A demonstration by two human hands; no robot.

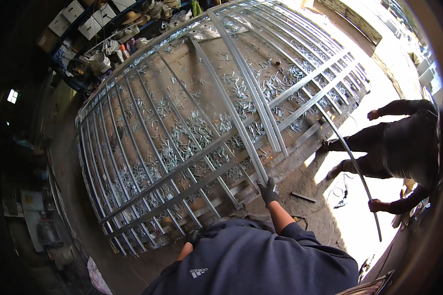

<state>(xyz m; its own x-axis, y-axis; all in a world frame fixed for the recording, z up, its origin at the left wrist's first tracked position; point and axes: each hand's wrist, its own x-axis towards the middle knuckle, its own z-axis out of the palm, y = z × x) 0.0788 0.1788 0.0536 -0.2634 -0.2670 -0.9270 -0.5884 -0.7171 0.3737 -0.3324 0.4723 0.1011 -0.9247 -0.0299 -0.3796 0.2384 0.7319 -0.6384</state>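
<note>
My right hand (268, 192), in a dark glove, is closed round the near end of a long galvanised metal channel (234, 118). That channel lies across a large grid of metal bars and runs away toward the far side. My left hand (193, 238), gloved too, is low beside the near edge of the grid; my torso and sleeve hide part of it, and its fingers do not show clearly. To the right of the held channel lie more long channels (253, 93), side by side. Two crosswise bars (174, 183) pass over the thinner bars (133, 162) near me.
Many short metal offcuts (174, 147) litter the surface under the bars. On the right a co-worker (403, 137) holds a long thin metal strip (352, 160). A short dark bar (303, 197) and a cable (343, 194) lie on the floor. Shelves with white boxes (89, 27) stand at far left.
</note>
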